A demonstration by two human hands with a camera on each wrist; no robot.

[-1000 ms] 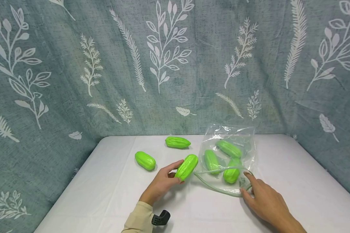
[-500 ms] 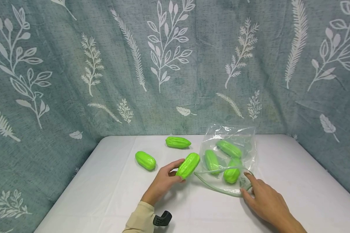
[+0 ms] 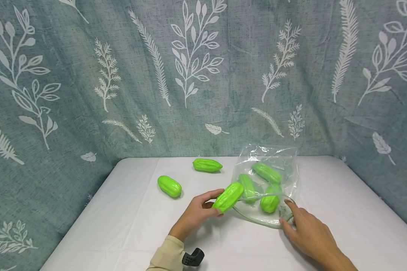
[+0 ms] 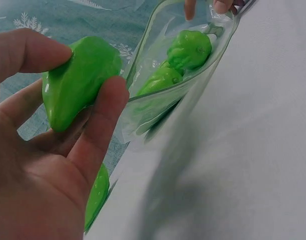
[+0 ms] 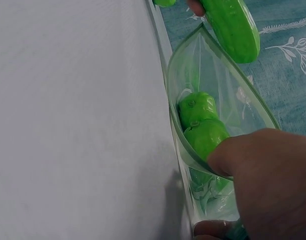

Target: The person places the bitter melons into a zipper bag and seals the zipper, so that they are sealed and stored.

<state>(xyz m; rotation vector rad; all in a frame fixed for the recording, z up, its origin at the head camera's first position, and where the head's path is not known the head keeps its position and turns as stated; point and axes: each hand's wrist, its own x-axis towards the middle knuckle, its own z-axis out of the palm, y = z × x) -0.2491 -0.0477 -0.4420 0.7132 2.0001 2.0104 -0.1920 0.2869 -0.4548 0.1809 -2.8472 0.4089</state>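
Note:
In the head view my left hand (image 3: 198, 216) grips a bright green, ridged cucumber (image 3: 228, 197) between thumb and fingers. The cucumber is raised and tilted, its far end by the left corner of a clear zip bag's (image 3: 257, 223) mouth. In the left wrist view the cucumber (image 4: 80, 75) is held outside the bag. My right hand (image 3: 308, 233) holds the right end of the bag's green-edged mouth, which gapes open. Several green cucumbers, such as one cucumber (image 3: 269, 203) near the mouth, lie inside the bag. The right wrist view shows the fingers at the bag's rim (image 5: 174, 125).
Two loose cucumbers lie on the white table to the left of the bag: one cucumber (image 3: 169, 186) at left and another cucumber (image 3: 207, 165) at the back. A patterned blue-green curtain (image 3: 203, 86) stands behind the white table (image 3: 115, 226).
My left hand has carried the cucumber to the right, up to the bag's left corner. The right hand and the bag stay in place.

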